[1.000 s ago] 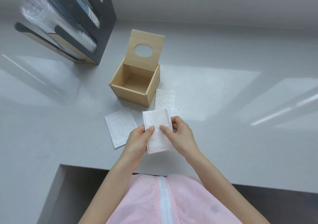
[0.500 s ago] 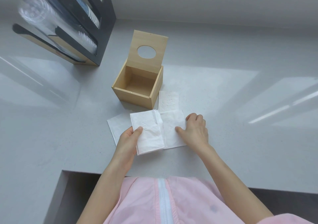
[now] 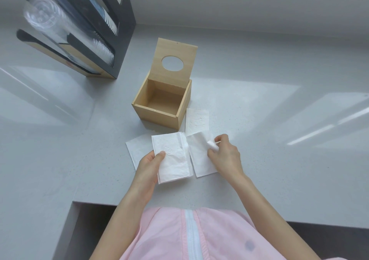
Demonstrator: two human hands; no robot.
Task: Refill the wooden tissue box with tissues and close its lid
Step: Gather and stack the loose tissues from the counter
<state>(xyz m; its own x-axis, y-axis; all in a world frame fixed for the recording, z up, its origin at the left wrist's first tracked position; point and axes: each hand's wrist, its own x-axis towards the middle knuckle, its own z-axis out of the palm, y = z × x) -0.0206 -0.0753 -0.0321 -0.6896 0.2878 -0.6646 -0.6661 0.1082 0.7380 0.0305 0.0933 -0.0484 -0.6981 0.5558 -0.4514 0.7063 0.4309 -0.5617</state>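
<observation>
A second ago I had both hands on one folded stack; now they have split. My left hand point(image 3: 148, 164) keeps the stack point(image 3: 172, 157) pinched, thumb on top, at frame centre. My right hand point(image 3: 223, 155) has gone to the tissue point(image 3: 200, 155) lying just right of it and is pinching up its far corner. The box point(image 3: 161, 105), above centre, stands empty, its lid point(image 3: 174, 64) upright. So I judge I am gathering sheets, and nothing has been loaded yet.
</observation>
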